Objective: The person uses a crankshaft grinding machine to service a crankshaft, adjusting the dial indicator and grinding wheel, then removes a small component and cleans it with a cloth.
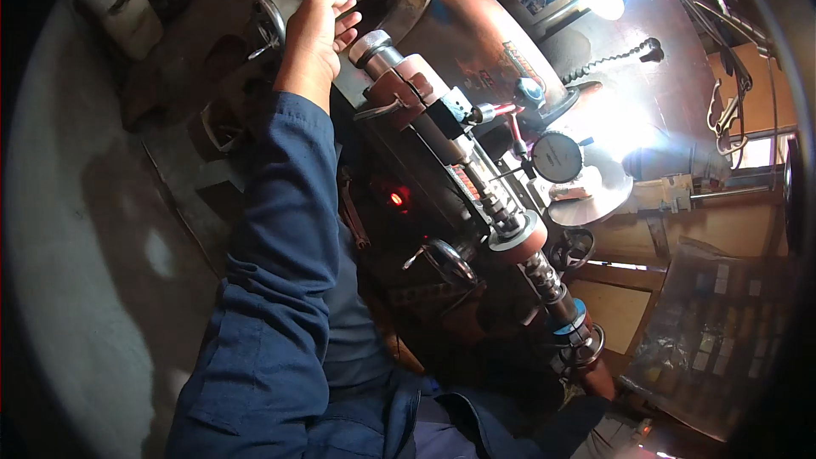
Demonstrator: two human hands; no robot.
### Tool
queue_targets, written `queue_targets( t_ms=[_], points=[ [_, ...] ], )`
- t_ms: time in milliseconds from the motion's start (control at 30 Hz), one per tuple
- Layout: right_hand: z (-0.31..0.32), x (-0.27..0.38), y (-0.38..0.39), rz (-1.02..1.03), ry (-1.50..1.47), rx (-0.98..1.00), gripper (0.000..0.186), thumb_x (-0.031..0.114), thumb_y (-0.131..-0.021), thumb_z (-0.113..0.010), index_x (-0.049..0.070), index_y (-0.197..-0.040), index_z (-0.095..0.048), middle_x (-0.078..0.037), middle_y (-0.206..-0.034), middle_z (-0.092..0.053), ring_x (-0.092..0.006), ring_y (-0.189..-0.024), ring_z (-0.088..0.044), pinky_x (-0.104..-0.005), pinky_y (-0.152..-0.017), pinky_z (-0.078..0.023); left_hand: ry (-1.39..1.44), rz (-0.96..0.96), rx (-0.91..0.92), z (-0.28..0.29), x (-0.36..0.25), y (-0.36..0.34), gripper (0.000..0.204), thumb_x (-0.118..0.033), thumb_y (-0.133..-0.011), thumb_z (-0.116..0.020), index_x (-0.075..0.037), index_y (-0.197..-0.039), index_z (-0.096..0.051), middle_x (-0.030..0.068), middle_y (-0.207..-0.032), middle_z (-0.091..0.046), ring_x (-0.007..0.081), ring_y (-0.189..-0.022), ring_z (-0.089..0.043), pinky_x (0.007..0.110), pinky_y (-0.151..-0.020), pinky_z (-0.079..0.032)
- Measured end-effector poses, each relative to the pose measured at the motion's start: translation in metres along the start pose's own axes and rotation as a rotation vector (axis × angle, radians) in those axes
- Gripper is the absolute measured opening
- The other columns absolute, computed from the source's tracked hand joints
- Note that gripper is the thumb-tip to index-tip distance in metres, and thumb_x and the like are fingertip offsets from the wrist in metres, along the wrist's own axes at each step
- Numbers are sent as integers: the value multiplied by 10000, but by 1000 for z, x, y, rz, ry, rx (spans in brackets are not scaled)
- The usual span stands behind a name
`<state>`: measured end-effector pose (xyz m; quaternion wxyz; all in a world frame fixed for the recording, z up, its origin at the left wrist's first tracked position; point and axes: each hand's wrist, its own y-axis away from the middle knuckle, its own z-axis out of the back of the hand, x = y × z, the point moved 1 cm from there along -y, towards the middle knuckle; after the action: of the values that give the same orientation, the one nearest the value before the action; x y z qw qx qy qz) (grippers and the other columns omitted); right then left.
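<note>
At the far left, a metal handwheel (270, 21) is seen beside the wrist. The left hand (319, 30) is held with fingers loosely curled and parted, nothing seen gripped; a ridged knob (371, 46) is placed near its fingertips. Further right, a lobed metal shaft (545, 279) is mounted slantwise, with a dial gauge (557, 157) set near it. By its lower end, the right hand (598, 379) is apparently shadowed; its grip cannot be told.

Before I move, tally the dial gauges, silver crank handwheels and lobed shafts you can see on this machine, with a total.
Dial gauge: 1
Silver handwheels: 2
Lobed shaft: 1
Total: 4
</note>
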<state>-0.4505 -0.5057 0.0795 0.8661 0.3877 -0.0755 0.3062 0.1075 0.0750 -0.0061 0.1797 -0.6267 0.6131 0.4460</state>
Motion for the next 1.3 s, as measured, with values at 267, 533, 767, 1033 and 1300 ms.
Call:
queue_targets(
  t_ms=[267,533,767,1033,1300],
  points=[
    [-47,17,-39,108,-691,-356,228,252,-950,-603,39,-909,-672,-31,-828,-672,-122,-728,-629,-308,-661,-514,13,-9,16,-1,2,-1,260,-215,-848,-633,-92,-1060,-549,78,-1073,-695,204,-931,-661,345,-767,-511],
    [-7,0,0,137,-405,-66,267,204,-999,-497,5,-986,-674,-37,-913,-687,-122,-791,-640,-309,-724,-520,-41,-17,6,4,0,2,266,-243,-851,-624,-92,-1060,-560,68,-1057,-703,194,-923,-662,346,-758,-500],
    [-14,-10,-72,132,-202,-228,234,121,-968,-508,5,-1078,-679,-59,-940,-688,-163,-874,-643,-334,-777,-518,-1037,-22,355,-16,9,-8,476,-446,-890,-532,-33,-826,-759,147,-783,-709,269,-763,-658,377,-729,-492],
    [-75,222,10,693,78,-1071,172,114,-944,-627,-15,-1048,-675,-132,-997,-677,-287,-946,-636,-368,-873,-494,-1320,212,594,-44,21,-23,370,-362,-903,-481,-52,-799,-652,104,-680,-635,235,-563,-611,374,-457,-461],
    [-171,365,5,1216,-79,-646,74,-4,-783,-727,20,-837,-682,-110,-799,-640,-262,-778,-631,-359,-704,-503,-876,-1111,738,13,33,-15,322,-223,-1006,-371,-17,-896,-592,132,-868,-623,281,-818,-611,371,-785,-469]
  ],
)
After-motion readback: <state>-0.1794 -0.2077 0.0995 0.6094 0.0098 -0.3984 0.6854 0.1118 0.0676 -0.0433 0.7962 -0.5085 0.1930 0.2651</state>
